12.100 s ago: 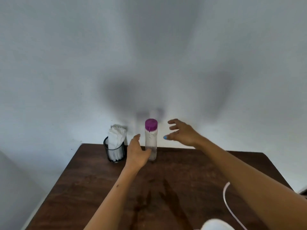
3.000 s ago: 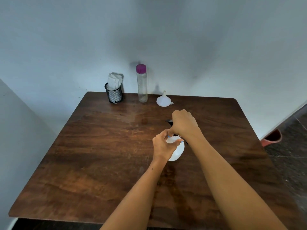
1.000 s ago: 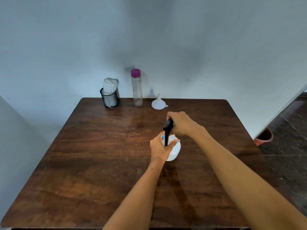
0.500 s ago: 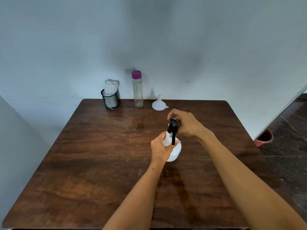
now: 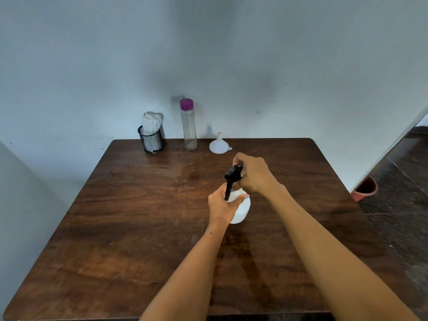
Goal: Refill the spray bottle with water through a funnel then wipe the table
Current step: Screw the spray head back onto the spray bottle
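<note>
- Two bare hands meet over the middle of the dark wooden table (image 5: 129, 228), a little right of frame centre.
- Left hand (image 5: 221, 206): fingers and thumb wrapped round the white body of the spray bottle (image 5: 240, 212), which stands on the tabletop.
- Right hand (image 5: 253, 174): fingers curled over the black spray head (image 5: 232, 176), gripping it from the right. Its trigger hangs down in front of the bottle's shoulder. Cannot tell whether the head is seated on the neck or loose.
- White funnel (image 5: 218, 145): mouth down, spout up, at the far edge of the table, above the hands in frame, well apart from the bottle.
- Clear water bottle (image 5: 188, 126) with purple cap: upright, just left of the funnel, against the wall.
- Black mesh cup (image 5: 151, 141) holding folded white tissues (image 5: 151, 121): left of the water bottle, upper-left part of the table.
- Damp, darker streaks on the wood below the bottle, toward the near edge.
- Reddish pot (image 5: 366, 188) on the dark floor, right edge of frame.
</note>
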